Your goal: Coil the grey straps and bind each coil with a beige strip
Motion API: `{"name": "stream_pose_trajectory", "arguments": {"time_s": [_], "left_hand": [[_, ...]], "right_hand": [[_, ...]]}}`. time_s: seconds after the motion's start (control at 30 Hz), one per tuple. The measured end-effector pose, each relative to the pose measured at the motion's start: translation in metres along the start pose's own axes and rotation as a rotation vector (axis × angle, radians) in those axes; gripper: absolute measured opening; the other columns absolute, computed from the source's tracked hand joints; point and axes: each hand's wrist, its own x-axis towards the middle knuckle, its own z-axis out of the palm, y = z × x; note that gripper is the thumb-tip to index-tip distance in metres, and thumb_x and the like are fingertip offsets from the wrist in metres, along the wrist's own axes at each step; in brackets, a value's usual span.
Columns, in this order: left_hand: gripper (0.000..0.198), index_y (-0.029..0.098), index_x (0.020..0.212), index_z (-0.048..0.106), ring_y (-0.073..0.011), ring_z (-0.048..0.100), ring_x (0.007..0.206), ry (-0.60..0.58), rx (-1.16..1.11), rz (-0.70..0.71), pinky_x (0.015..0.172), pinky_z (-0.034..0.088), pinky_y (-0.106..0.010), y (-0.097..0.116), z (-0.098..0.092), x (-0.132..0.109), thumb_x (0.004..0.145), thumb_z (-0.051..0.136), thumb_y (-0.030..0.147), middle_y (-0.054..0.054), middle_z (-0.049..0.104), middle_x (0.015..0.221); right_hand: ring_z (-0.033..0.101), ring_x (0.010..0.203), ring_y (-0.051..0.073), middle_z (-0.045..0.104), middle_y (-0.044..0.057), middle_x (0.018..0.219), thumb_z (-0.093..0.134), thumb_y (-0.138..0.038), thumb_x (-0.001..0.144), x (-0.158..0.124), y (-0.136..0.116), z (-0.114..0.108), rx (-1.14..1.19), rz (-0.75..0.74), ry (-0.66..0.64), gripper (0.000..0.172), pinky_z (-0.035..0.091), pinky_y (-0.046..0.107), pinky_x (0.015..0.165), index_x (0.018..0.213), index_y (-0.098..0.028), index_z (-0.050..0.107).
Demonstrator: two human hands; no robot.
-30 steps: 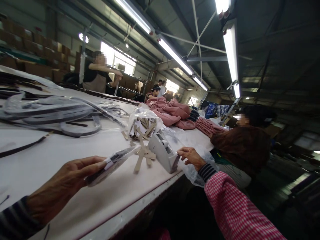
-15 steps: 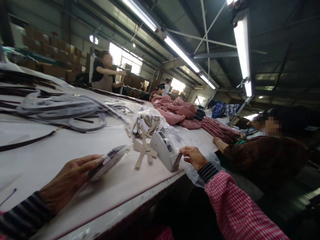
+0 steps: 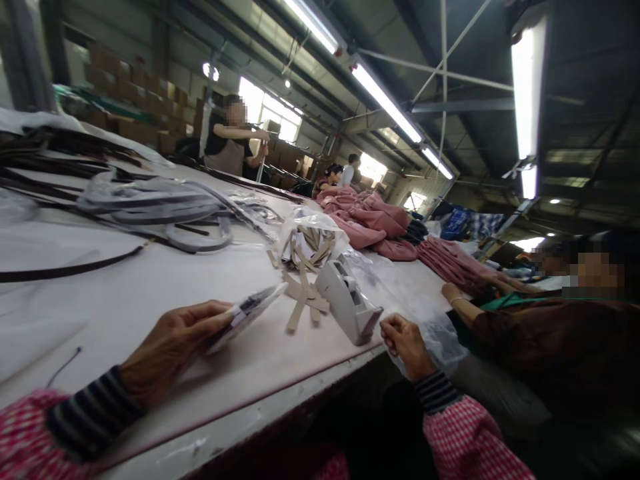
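My left hand point(image 3: 173, 343) is closed on a flat clear plastic packet point(image 3: 250, 310) with dark and white contents, held tilted above the white table. Beside the table's front edge, my right hand point(image 3: 407, 343) has its fingers pinched together, just off the toothed end of a grey tape dispenser point(image 3: 340, 293). Whatever lies in that pinch is too small to make out. Left of the dispenser, several beige strips point(image 3: 305, 300) lie loose on the table. Behind them is an open clear bag point(image 3: 313, 243) full of similar strips.
Coiled grey straps in plastic point(image 3: 150, 207) and dark strips point(image 3: 70, 273) lie to the left. Pink garments point(image 3: 365, 220) are heaped at the back right. At the right edge a co-worker's arm point(image 3: 457, 303) rests by them. Another person point(image 3: 230, 143) stands across the table.
My right hand has drawn away from the dispenser's end, toward me and slightly right, with its fingers pinched. The left hand still has the packet. The whole view has shifted a little.
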Motion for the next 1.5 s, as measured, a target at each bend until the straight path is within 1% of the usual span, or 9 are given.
{"name": "stream_pose_trajectory", "arguments": {"time_s": [0.1,0.2,0.27,0.43,0.5,0.6,0.93,1.23,1.5], "left_hand": [[0.035,0.018,0.082,0.078,-0.0254,0.064,0.095,-0.056,0.046,0.104,0.083,0.048,-0.031,-0.008,-0.002,0.001,0.072,0.078,0.051,-0.007,0.073,0.1],[0.029,0.018,0.077,0.076,-0.0262,0.063,0.098,0.003,0.098,0.204,0.089,0.044,-0.034,-0.014,-0.001,0.003,0.072,0.077,0.046,-0.006,0.072,0.1],[0.025,0.018,0.076,0.075,-0.0261,0.063,0.098,0.032,0.112,0.247,0.09,0.044,-0.035,-0.017,0.0,0.005,0.072,0.075,0.044,-0.006,0.071,0.099],[0.023,0.019,0.078,0.076,-0.0279,0.063,0.099,0.126,0.226,0.371,0.093,0.044,-0.041,-0.024,-0.001,0.008,0.074,0.073,0.041,-0.008,0.07,0.1],[0.022,0.02,0.08,0.077,-0.0289,0.062,0.101,0.165,0.278,0.408,0.095,0.043,-0.043,-0.027,-0.004,0.011,0.075,0.073,0.041,-0.008,0.07,0.099],[0.018,0.021,0.08,0.077,-0.0285,0.061,0.102,0.222,0.323,0.465,0.095,0.044,-0.044,-0.033,-0.006,0.015,0.076,0.072,0.038,-0.007,0.071,0.096],[0.008,0.02,0.081,0.069,-0.0271,0.056,0.1,0.362,0.42,0.6,0.091,0.047,-0.042,-0.046,0.002,0.015,0.08,0.075,0.024,-0.006,0.07,0.094],[0.008,0.021,0.08,0.068,-0.0271,0.057,0.099,0.291,0.449,0.554,0.091,0.047,-0.042,-0.044,0.001,0.018,0.081,0.072,0.029,-0.005,0.069,0.094],[0.019,0.02,0.077,0.069,-0.0258,0.06,0.092,0.35,0.371,0.374,0.088,0.045,-0.04,-0.031,-0.007,0.025,0.08,0.067,0.039,-0.005,0.07,0.091]], "right_hand": [[0.034,0.037,0.006,0.047,-0.006,0.044,0.086,-0.049,0.056,-0.01,0.008,-0.002,-0.086,-0.001,0.028,0.045,0.02,0.017,0.035,0.06,-0.019,0.053],[0.036,0.041,0.006,0.049,-0.006,0.048,0.081,-0.054,0.07,-0.029,0.001,0.016,-0.152,-0.08,-0.012,0.042,0.026,0.017,0.037,0.069,-0.018,0.059],[0.038,0.044,0.005,0.052,-0.005,0.056,0.079,-0.054,0.076,-0.047,-0.014,0.049,-0.094,-0.147,-0.103,0.041,0.029,0.016,0.038,0.074,-0.018,0.061],[0.041,0.044,0.004,0.057,-0.004,0.063,0.077,-0.047,0.084,-0.089,-0.056,0.171,0.222,-0.104,-0.526,0.037,0.031,0.016,0.038,0.073,-0.017,0.058],[0.042,0.042,0.004,0.059,-0.003,0.064,0.078,-0.044,0.084,-0.094,-0.062,0.209,0.334,-0.076,-0.581,0.036,0.03,0.016,0.037,0.073,-0.017,0.057],[0.043,0.042,0.004,0.06,-0.003,0.064,0.08,-0.042,0.082,-0.092,-0.06,0.24,0.398,-0.06,-0.574,0.034,0.03,0.015,0.036,0.074,-0.017,0.058],[0.04,0.039,0.004,0.059,-0.004,0.057,0.08,-0.039,0.078,-0.085,-0.052,0.254,0.288,-0.094,-0.465,0.033,0.027,0.017,0.037,0.068,-0.016,0.058],[0.038,0.037,0.004,0.057,-0.004,0.051,0.078,-0.037,0.076,-0.073,-0.05,0.254,0.235,-0.027,-0.521,0.033,0.024,0.016,0.036,0.065,-0.017,0.055],[0.039,0.037,0.003,0.058,-0.004,0.053,0.085,-0.046,0.07,-0.061,-0.046,0.281,0.395,0.011,-0.486,0.043,0.025,0.015,0.034,0.063,-0.016,0.055]]}}
